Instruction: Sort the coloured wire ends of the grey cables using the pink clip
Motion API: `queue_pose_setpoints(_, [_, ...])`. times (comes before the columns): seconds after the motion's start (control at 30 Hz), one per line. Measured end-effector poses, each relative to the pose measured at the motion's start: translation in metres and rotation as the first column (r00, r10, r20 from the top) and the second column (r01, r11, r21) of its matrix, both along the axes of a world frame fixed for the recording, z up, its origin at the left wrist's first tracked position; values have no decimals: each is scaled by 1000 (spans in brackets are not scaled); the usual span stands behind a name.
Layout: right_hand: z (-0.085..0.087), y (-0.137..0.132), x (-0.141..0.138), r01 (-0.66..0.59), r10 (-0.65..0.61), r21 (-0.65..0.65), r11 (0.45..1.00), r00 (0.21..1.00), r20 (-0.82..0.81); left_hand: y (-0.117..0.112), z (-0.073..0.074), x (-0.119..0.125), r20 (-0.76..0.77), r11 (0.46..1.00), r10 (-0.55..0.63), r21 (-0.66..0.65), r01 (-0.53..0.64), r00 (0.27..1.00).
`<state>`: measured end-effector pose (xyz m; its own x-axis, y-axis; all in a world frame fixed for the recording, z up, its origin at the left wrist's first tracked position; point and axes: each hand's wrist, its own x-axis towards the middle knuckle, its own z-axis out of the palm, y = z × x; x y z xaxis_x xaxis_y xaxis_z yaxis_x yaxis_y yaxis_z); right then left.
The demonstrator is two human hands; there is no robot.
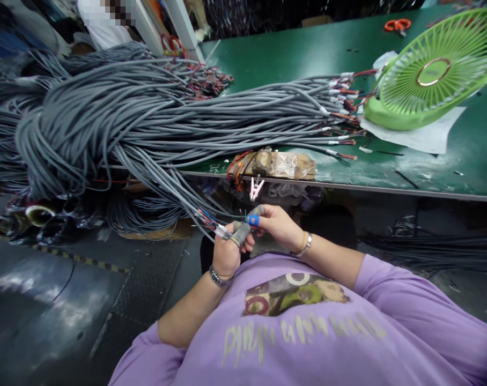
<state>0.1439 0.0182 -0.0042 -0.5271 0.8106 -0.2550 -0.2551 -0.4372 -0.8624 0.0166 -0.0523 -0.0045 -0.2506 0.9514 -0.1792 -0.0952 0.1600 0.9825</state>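
Note:
My left hand [230,247], with grey covers on its fingers, is closed around the end of a grey cable [208,234] that has a white label [221,231]. My right hand [273,222] meets it in front of my body, its fingers pinched on thin coloured wires coming from that cable. Blue tape [252,220] wraps one right fingertip and a grey cover sits on another. Loose ends of other cables, with red and blue wires [205,217], hang just left of my hands. The fingers partly hide the wires between them.
A thick bundle of grey cables [179,118] lies along the green table [308,53]. At the right stands a green fan [432,72] on paper. Orange-handled scissors [397,25] lie behind it. A taped block [283,164] and pink clip [256,188] are at the table's edge.

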Motion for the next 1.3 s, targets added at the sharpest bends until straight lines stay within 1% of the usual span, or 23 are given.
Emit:
queue_pose_setpoints(0.23, [2, 1, 0, 12, -11, -18, 1000, 999, 34, 1, 1, 0, 14, 1000, 27, -1, -27, 1000])
queue_pose_setpoints(0.37, [2, 1, 3, -31, 31, -18, 999, 999, 27, 2, 1, 0, 20, 999, 32, -1, -32, 999])
queue_pose_setpoints(0.47, [0, 5, 8, -58, 57, -33, 998, 998, -11, 3, 4, -2, 43, 1000, 25, -3, -25, 999])
queue_pose_setpoints(0.57, [-5, 17, 13, 3, -12, -97, 995, 995, -99, 7, 11, -3, 75, 1000, 5, -15, -4, 997])
queue_pose_setpoints(0.63, [-7, 30, 14, 54, -76, -163, 985, 988, -131, 11, 18, -3, 109, 999, -35, -20, 37, 993])
queue_pose_setpoints(0.67, [-7, 36, 14, 63, -89, -193, 979, 987, -133, 13, 21, -2, 128, 998, -61, -20, 64, 990])
queue_pose_setpoints(0.7, [-6, 42, 13, 57, -86, -214, 975, 988, -130, 16, 24, -2, 144, 996, -87, -21, 91, 986])
queue_pose_setpoints(0.77, [-4, 52, 9, 9, -40, -220, 975, 990, -137, 22, 28, 0, 165, 991, -126, -31, 132, 978])
queue_pose_setpoints(0.87, [-2, 59, 1, -60, 29, -170, 984, 984, -176, 29, 30, 2, 183, 987, -142, -51, 154, 973])
queue_pose_setpoints(0.93, [-2, 59, -3, -62, 29, -148, 987, 976, -214, 32, 29, 2, 201, 985, -145, -67, 161, 969])
queue_pose_setpoints(1.0, [-2, 58, -7, -56, 13, -159, 986, 965, -263, 34, 28, 1, 218, 983, -142, -85, 163, 966])
queue_pose_setpoints(1.1, [-2, 56, -12, -33, -45, -233, 972, 945, -323, 35, 26, -1, 231, 981, -131, -107, 159, 964])
queue_pose_setpoints(1.2, [1, 54, -18, 51, -153, -292, 955, 928, -340, 35, 24, -2, 234, 978, -137, -125, 169, 963])
queue_pose_setpoints(1.3, [4, 53, -23, 122, -229, -309, 943, 914, -336, 36, 22, -2, 239, 971, -160, -136, 196, 958])
